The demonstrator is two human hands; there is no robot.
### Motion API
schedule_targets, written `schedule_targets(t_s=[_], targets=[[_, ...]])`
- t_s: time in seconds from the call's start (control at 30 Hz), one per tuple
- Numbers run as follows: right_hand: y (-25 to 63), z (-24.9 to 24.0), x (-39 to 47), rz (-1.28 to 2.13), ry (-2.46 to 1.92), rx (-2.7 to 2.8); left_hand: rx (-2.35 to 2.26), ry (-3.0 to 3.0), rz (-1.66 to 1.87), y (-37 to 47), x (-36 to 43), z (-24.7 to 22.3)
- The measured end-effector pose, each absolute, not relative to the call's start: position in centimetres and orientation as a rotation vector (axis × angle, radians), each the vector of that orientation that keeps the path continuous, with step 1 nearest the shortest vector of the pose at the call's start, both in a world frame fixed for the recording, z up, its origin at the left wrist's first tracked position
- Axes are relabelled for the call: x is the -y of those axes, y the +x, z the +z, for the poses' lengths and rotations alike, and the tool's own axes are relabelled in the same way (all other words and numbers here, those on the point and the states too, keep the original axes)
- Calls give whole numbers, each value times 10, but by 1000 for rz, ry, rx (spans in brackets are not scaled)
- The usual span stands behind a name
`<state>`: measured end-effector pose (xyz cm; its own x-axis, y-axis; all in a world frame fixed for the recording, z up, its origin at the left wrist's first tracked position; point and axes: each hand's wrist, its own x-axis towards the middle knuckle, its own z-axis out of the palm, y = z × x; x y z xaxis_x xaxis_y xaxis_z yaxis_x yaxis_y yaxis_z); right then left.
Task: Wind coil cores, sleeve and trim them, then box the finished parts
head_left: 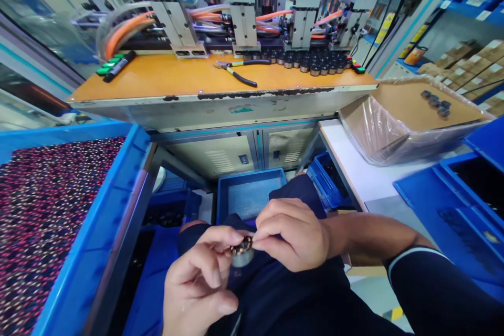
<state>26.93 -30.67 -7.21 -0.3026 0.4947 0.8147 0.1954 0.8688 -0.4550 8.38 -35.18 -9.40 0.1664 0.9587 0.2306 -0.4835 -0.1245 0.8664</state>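
Note:
Over my lap, my left hand (pixel 200 278) holds a small motor stator (pixel 241 255), a grey metal ring with copper windings on top. Its index and middle fingers grip the stator's left side, while the thumb sits lower and apart from it. From the right, my right hand (pixel 291 233) pinches thumb and index finger together at the stator's upper right rim. Whatever is between those fingertips is too small to make out. Below the stator, a thin pointed metal piece (pixel 236 324) shows by my left hand, mostly hidden.
Cutting pliers (pixel 242 69), markers (pixel 118 66) and many stators (pixel 315 63) lie on the orange bench (pixel 165 79) under the machine. A blue crate (pixel 132 168) of wound parts stands left. Right are a plastic-lined box (pixel 394 121) and blue bins (pixel 441 205); a blue tray (pixel 252 174) sits ahead.

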Motion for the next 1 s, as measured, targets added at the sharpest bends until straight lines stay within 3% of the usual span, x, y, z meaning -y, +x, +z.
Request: schedule_targets(t_s=[0.13,0.37,0.8,1.0], targets=[[268,-72,303,212,-347,1898,-480,933,1296,84,349,-97],[277,-67,308,125,-310,2011,-569,958,849,87,343,-88],[276,-49,309,244,-535,2136,-413,931,1347,94,351,-90],[278,-47,309,234,-372,2278,-270,746,1324,89,348,-93]])
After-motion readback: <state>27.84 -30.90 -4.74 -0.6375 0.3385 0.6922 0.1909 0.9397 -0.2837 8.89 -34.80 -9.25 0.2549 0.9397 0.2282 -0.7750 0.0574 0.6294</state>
